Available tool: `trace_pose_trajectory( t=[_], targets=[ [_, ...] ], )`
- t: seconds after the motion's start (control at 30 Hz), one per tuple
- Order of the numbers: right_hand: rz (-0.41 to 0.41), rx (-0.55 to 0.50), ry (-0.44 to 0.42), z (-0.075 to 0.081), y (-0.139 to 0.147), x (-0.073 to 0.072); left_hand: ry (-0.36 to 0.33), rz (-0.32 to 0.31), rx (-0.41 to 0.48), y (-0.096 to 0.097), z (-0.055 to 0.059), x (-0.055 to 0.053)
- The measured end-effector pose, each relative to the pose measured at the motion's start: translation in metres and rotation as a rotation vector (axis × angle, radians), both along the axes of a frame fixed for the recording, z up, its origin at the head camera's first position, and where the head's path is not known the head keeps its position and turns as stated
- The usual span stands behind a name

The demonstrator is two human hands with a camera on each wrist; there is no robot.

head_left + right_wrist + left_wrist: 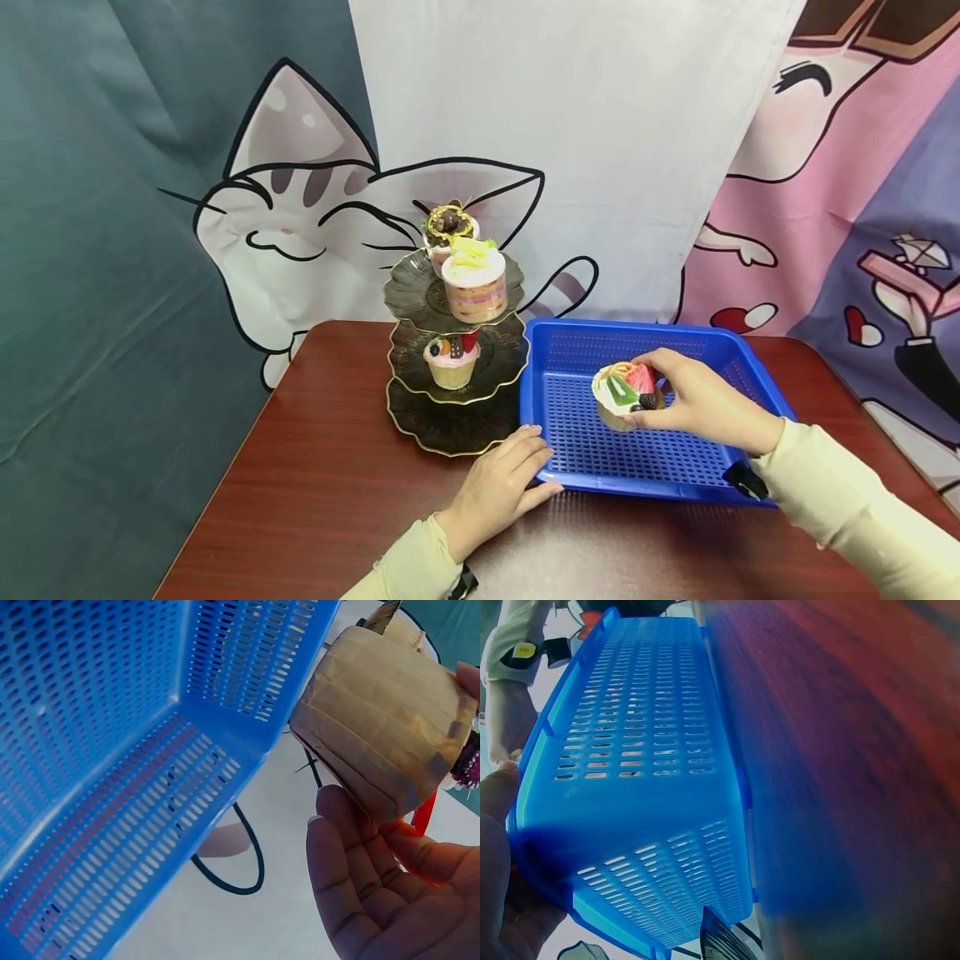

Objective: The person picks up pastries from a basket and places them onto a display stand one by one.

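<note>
My right hand [678, 396] pinches a cupcake [617, 398] between thumb and fingers, over the blue basket. White cream, red strawberry, green fruit and dark berries top the cupcake. In the right wrist view its tan pleated wrapper [382, 720] shows beside the basket wall [247, 682]. My left hand [501, 483] rests on the near left corner of the blue basket [637, 482], fingers laid over the rim and thumb along the front. The left wrist view has the thumb [499, 791] at the rim.
Left of the basket stands a three-tier dark cake stand [442, 425] with gold scalloped edges. Its top tier bears a layered dessert cup [476, 287] and a chocolate-topped cup [448, 225]; a fruit cupcake [452, 367] sits on the middle tier. The reddish-brown table [315, 467] meets a printed cloth backdrop [600, 125].
</note>
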State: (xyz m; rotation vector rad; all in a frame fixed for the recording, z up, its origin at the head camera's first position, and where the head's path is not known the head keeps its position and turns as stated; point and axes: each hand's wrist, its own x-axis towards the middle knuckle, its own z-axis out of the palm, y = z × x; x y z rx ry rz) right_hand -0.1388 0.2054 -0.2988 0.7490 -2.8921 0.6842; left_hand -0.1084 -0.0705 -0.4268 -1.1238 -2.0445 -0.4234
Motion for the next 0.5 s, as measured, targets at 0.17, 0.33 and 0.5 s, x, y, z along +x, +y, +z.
trace_pose_trajectory(
  t=[0.17, 0.33, 0.5],
  targets=[
    [-0.003, 0.004, -0.026, 0.005, -0.006, -0.004, 0.002, -0.003, 0.002, 0.000, 0.000, 0.001],
    [0.004, 0.003, -0.027, 0.010, -0.014, -0.010, -0.001, 0.004, 0.001, 0.000, 0.000, 0.001],
    [0.018, -0.009, -0.025, 0.013, -0.020, -0.016, -0.019, 0.017, -0.002, 0.000, 0.000, 0.001]
  ],
)
